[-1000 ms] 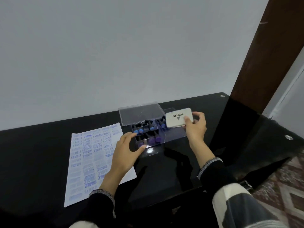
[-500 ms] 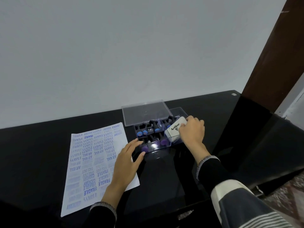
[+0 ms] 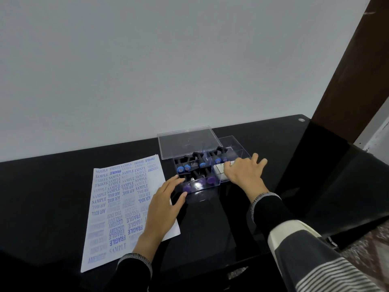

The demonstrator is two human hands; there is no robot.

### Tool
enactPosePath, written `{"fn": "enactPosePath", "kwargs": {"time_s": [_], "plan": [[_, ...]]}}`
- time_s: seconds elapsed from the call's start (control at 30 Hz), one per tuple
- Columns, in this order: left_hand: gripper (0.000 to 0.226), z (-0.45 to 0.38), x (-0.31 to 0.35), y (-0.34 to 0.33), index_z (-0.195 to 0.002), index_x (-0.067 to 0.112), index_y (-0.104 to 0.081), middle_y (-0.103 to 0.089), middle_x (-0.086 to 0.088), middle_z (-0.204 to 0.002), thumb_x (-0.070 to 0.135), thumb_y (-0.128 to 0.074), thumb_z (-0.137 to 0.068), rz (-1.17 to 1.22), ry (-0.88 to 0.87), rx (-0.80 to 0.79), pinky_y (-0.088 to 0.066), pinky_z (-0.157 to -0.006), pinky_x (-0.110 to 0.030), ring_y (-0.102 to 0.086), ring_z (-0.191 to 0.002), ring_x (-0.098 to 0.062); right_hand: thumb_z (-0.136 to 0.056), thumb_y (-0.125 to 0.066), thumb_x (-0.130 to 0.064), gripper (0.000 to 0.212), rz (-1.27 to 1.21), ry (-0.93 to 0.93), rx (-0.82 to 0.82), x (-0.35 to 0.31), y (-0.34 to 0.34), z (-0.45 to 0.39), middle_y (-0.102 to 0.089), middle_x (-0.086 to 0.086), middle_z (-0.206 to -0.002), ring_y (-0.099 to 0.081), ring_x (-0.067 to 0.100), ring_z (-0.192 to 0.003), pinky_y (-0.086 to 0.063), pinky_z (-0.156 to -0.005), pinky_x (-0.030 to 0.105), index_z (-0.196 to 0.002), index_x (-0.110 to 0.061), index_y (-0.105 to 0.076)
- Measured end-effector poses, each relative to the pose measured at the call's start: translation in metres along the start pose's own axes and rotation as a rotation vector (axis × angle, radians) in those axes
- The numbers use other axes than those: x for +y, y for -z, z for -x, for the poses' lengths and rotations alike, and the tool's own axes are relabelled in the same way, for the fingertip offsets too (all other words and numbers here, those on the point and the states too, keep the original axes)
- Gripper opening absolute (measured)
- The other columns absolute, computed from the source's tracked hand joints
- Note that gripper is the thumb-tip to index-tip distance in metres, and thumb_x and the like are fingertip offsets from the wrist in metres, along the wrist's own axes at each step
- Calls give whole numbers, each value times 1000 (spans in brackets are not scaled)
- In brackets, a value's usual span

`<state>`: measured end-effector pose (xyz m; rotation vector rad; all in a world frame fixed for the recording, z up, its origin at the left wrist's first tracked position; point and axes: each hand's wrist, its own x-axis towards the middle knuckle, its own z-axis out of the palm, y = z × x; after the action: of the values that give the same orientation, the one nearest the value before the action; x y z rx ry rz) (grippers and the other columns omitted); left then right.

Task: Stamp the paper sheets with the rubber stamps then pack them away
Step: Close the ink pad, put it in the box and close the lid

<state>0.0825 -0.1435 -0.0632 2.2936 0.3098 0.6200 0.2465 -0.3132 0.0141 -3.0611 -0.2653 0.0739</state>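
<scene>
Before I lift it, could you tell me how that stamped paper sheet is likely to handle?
The paper sheet is a single thin page lying flat, so probably light and floppy. On the glossy black table it would likely slide when pushed.

Dim, soft light; glare on clear box (image 3: pixel 197 186); perhaps slight blur.

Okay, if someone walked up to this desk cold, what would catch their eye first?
Probably the white paper sheet on the left of the black desk, covered in blue stamped words like SAMPLE, FRAGILE and AIR MAIL. Next, the clear plastic box at the centre holding blue and purple stamps. The right hand rests over a white ink pad at its right end, while the left hand steadies its near corner.
</scene>
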Motion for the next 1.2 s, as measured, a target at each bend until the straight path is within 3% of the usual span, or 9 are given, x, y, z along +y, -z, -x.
{"fn": "enactPosePath", "kwargs": {"time_s": [0.1,0.2,0.27,0.4,0.53,0.73,0.87,1.0,1.2], "plan": [[39,1,-1,0,-130,37,-52,-44,26,-138,34,-61,-92,27,-5,1,-31,-101,-15,-39,-125,8,-94,-28,-32,43,-111,-22,49,-5,-8,8,-57,11,-121,-32,30,-126,-16,-104,51,-106,-10,-63],[39,1,-1,1,-130,35,-54,-48,21,-138,21,-58,-95,127,6,-10,-35,-106,-23,-43,-128,2,-97,-34,-25,31,-356,78,354,-6,-37,24,-54,8,-127,-40,23,-124,-22,-104,47,-108,-12,-60],[43,1,1,5,-132,34,-52,-51,18,-135,12,-55,-95,201,26,-23,-39,-105,-23,-48,-123,-1,-98,-38,-21,30,-461,209,442,-7,-56,42,-45,8,-140,-35,20,-134,-21,-109,46,-121,-12,-55],[40,-10,13,21,-131,34,-45,-52,14,-127,12,-51,-98,322,125,43,-41,-83,-10,-55,-108,0,-99,-36,-21,46,-442,387,380,-8,-74,68,-21,7,-156,-10,20,-146,-12,-118,41,-145,-17,-33],[22,-47,11,39,-120,18,-57,-59,5,-117,16,-50,-99,204,164,109,-40,-74,-5,-56,-99,-7,-97,-42,-18,57,-400,399,325,-7,-75,68,-10,8,-158,1,20,-147,-8,-119,38,-150,-18,-20],[25,-120,-29,40,-117,11,-64,-63,-6,-117,13,-49,-97,-165,125,-17,-47,-93,-36,-58,-109,-24,-95,-47,-18,61,-379,378,322,-10,-78,65,-12,10,-158,1,22,-147,-17,-119,40,-150,-16,-19],[27,-144,-46,25,-119,11,-65,-63,-7,-118,19,-58,-94,-409,68,-141,-46,-89,-37,-57,-109,-28,-95,-48,-18,60,-377,392,337,-11,-80,63,-15,11,-157,-2,25,-147,-20,-118,40,-148,-13,-22],[17,-149,-49,14,-98,10,-67,-62,-7,-106,14,-51,-95,-500,40,-57,-39,-72,-35,-54,-100,-28,-95,-47,-20,61,-376,391,330,-11,-81,63,-13,12,-157,-2,26,-146,-23,-115,39,-149,-12,-21],[24,-161,-31,35,-102,6,-56,-54,-10,-109,-7,-43,-88,-502,-40,97,-41,-71,-38,-51,-99,-27,-94,-47,-18,60,-386,384,320,-11,-81,64,-14,12,-157,-1,25,-147,-29,-112,38,-148,-12,-22]]}}
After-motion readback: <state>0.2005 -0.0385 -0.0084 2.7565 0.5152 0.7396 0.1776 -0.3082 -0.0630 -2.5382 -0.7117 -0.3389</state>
